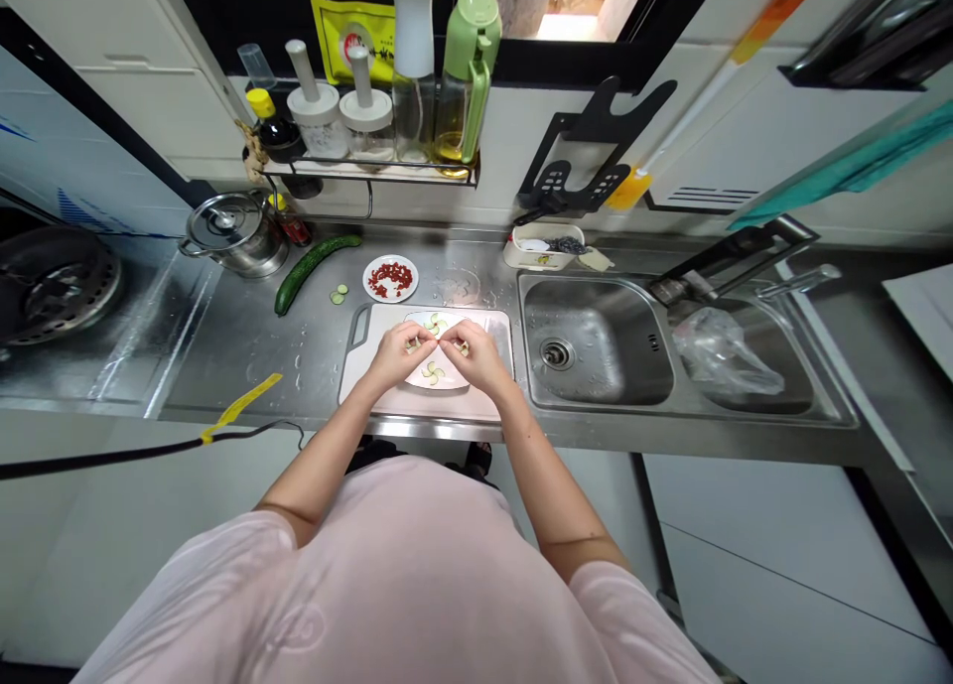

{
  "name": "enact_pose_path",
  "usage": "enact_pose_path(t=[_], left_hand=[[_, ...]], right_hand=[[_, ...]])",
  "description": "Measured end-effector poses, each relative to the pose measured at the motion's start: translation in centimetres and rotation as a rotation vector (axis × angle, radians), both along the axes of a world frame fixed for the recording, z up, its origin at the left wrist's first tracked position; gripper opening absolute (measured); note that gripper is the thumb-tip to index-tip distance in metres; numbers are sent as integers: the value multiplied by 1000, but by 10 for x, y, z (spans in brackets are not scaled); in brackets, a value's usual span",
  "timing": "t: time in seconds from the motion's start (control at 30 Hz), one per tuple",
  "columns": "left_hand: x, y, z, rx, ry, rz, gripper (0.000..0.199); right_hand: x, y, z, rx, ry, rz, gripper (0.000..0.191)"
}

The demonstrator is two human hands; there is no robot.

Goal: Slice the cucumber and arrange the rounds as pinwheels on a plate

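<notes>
The left hand [402, 354] and right hand [474, 354] cover the middle of a white plate [453, 374], so only its upper edge and lower part show, and any pieces beneath the fingers appear as slivers at most. The spot where the fingertips meet is too small to make out: I cannot tell whether a piece is pinched there or the fingers only touch one another. The stove burner [60, 282] is cut off at the left edge, and a clear plastic bag [722, 351] blocks much of the right-hand basin. Both forearms reach forward from the body, wrists bent inward, thumbs and forefingers drawn to a point just above the plate, the two hands meeting at their tips. The plate lies on a pale cutting board [387, 403] near the front edge of the steel surface [245, 342]; on it, pale green slices form one pinwheel [434, 324] behind the hands and another [433, 372] in front. Just behind the board stands a small white dish [367, 279] with chopped red pieces [390, 279]. To its left lie a few loose round slices [339, 295] and a long green cucumber [309, 272], with a lidded pot [245, 247] farther back. A sink basin [607, 361] sits right of the board, and a rack [387, 174] of jars and bottles hangs behind.
</notes>
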State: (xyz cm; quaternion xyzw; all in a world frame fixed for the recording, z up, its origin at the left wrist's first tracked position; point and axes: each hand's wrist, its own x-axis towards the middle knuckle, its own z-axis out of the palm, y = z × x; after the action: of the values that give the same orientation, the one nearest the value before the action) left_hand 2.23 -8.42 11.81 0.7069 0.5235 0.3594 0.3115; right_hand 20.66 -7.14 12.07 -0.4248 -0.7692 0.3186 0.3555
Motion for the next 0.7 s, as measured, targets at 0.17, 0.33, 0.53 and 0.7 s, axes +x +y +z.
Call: enact_pose_path(t=[0.17, 0.33, 0.53, 0.7], left_hand=[[-2, -4, -8, -24, -29, 57, 15], [-8, -12, -30, -93, 18, 171, 17], [-9, -15, -60, -177, 227, 188, 15], [-5, -16, -73, -214, 365, 167, 14]], right_hand=[[-3, -4, -9, -37, -7, -30, 11], [-5, -14, -41, -120, -60, -101, 12], [-8, -24, -74, -219, -308, -117, 14], [-11, -27, -84, -194, -420, -127, 12]])
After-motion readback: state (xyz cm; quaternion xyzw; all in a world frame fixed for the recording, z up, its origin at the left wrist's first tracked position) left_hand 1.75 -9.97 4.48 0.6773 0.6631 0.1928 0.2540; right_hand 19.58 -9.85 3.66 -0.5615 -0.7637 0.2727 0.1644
